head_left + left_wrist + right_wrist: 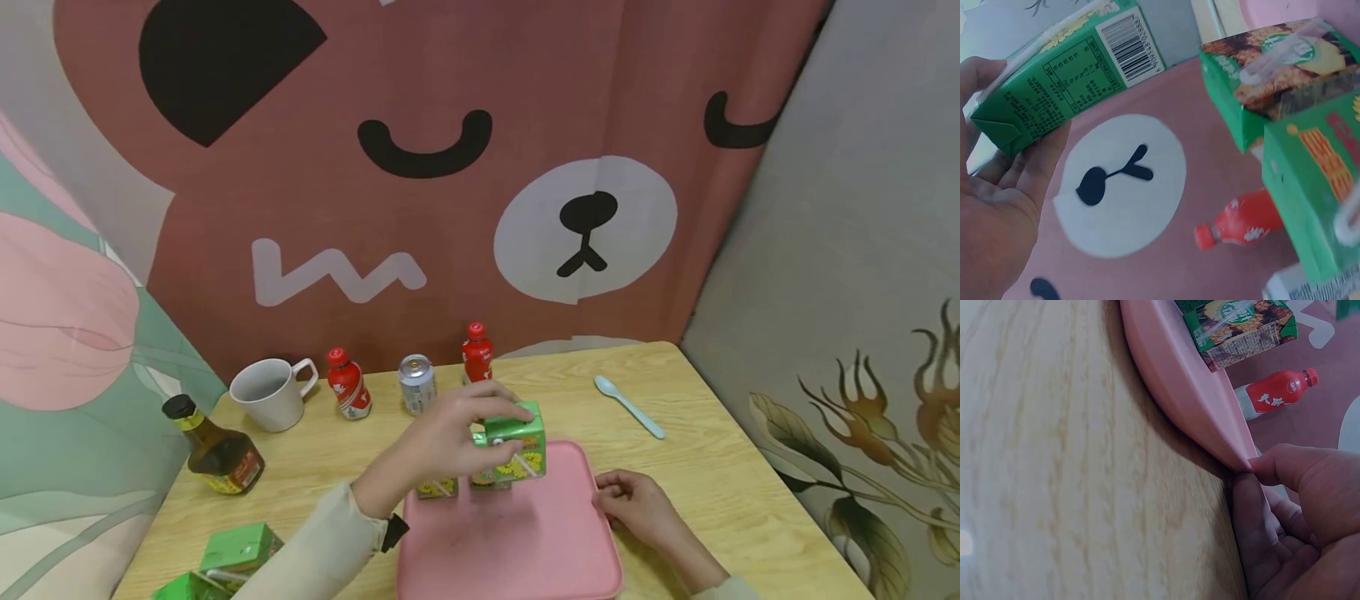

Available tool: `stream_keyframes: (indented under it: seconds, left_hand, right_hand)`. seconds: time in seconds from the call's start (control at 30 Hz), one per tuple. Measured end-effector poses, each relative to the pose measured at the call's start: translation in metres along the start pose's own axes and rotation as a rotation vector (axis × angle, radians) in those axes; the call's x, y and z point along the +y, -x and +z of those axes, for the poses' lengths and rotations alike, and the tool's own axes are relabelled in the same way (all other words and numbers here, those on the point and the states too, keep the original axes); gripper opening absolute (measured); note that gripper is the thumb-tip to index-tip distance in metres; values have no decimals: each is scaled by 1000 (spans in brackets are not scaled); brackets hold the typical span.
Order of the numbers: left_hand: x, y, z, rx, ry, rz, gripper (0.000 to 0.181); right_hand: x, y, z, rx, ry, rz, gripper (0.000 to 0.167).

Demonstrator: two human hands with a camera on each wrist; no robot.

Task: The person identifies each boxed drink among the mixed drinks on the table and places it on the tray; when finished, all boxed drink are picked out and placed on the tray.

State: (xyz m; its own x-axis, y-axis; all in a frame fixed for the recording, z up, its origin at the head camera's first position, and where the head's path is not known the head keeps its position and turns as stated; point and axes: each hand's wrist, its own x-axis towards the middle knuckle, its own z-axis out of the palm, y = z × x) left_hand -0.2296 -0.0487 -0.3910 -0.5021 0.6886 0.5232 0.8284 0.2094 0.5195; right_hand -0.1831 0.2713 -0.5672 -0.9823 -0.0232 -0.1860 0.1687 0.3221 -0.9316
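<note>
My left hand [457, 429] grips a green drink carton [528, 442] above the back part of a pink tray [525, 542]; in the left wrist view, fingers and thumb hold one end of that carton [1066, 75]. Two more cartons stand at the tray's back, one [437, 487] partly behind the left wrist, the other [491, 481] partly hidden by the held carton. My right hand [637, 508] pinches the tray's right rim between thumb and fingers, as the right wrist view also shows at the rim [1191, 419].
Behind the tray stand a can [417, 383] and two red bottles [348, 385] [477, 354]. A mug [272, 393] and a dark sauce bottle [221, 454] are at the left, green cartons [238, 547] at the front left. A pale blue spoon [630, 407] lies back right.
</note>
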Motion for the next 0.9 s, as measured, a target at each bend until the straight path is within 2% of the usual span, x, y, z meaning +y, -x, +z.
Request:
stream_keyframes:
  seconds: [0.2,0.47,0.7,0.9]
  left_hand:
    - [-16,-19,22,-39,-3,-13,29]
    - [-35,-31,46,-114,-140,-22,28]
    - [-50,-37,63,-219,-201,-109,26]
    - [-55,-42,74,-292,-227,-183,28]
  right_hand:
    - [-2,0,1,-8,10,7,29]
    - [-2,0,0,-17,7,33,29]
    - [0,1,-1,-19,-4,34,30]
    - [-1,1,-3,-33,-14,26,31]
